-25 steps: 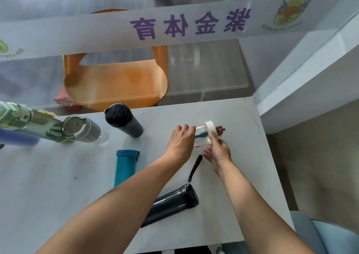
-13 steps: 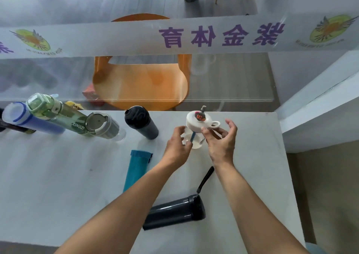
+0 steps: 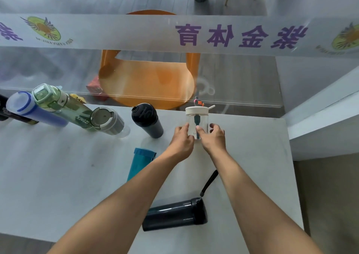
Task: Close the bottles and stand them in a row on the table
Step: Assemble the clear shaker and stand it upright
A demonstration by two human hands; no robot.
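While cupped low around the clear bottle (image 3: 198, 125) from both sides, left hand (image 3: 181, 141) and right hand (image 3: 213, 140) pinching its walls, standing capped near the table (image 3: 58, 176) far edge beside the black bottle (image 3: 147, 120): probably light, rigid, slick; best held mid-body.

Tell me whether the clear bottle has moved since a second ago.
Yes. The clear bottle lay on its side between the hands, right of the dark upright bottle; now it stands upright in line with that bottle, near the table's far edge, both hands on it.
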